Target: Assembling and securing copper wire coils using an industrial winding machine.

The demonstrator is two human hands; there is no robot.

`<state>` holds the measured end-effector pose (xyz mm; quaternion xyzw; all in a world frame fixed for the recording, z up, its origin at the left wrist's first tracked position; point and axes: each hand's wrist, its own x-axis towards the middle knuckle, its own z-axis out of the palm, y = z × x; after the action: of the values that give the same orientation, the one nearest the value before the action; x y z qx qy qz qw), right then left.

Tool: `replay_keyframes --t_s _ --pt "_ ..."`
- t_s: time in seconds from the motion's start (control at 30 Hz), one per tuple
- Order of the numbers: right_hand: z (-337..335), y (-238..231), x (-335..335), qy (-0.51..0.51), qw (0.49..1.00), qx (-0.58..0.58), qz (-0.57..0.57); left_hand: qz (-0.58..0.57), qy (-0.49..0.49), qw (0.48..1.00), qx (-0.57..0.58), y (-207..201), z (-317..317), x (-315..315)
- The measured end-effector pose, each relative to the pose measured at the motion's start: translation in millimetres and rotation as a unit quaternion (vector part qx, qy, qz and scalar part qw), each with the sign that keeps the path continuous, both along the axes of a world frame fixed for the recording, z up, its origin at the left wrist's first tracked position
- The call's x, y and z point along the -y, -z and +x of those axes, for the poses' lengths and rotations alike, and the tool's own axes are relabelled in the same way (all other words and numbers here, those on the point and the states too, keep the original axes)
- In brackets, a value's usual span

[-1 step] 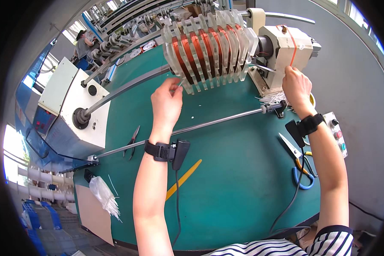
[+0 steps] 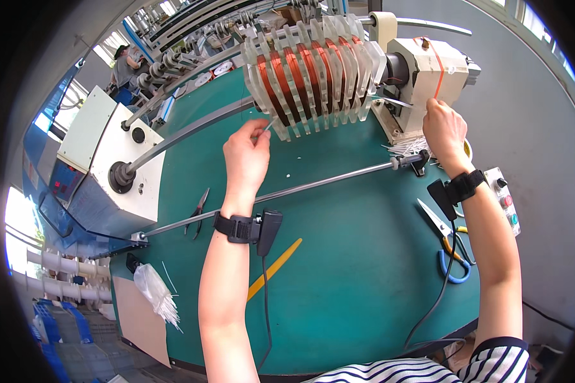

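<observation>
Green bench (image 2: pixel 338 281): left hand (image 2: pixel 246 156) pinches white tie (image 2: pixel 269 124) just below copper coils (image 2: pixel 306 70).

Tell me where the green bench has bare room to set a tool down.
Widest bare patch: green bench top between the yellow strip and the scissors, below the long steel rod. A smaller one lies between the rod and the coil former. Crowded: around the right hand, white ties and the control box.
</observation>
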<state>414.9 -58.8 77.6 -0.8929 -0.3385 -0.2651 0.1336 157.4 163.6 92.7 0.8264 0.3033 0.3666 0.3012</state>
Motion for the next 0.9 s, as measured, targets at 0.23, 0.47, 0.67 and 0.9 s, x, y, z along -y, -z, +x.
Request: replay_keyframes --t_s 0.23,0.47,0.67,0.9 --pt "-0.2 3.2 2.4 -0.011 1.0 -0.007 0.013 -0.091 0.005 0.993 0.078 15.5 -27.1 -13.1" --pt "-0.8 0.1 -0.8 -0.033 0.999 0.007 0.007 -0.082 -0.057 0.99 0.096 9.8 -14.1 -32.3" --pt "38.9 3.2 25.1 0.066 0.997 -0.007 -0.028 0.058 -0.077 0.994 0.053 -6.9 22.5 5.1" --pt "33.6 8.5 26.8 0.069 0.997 -0.018 -0.029 0.028 -0.08 0.995 0.061 0.3 24.3 -0.8"
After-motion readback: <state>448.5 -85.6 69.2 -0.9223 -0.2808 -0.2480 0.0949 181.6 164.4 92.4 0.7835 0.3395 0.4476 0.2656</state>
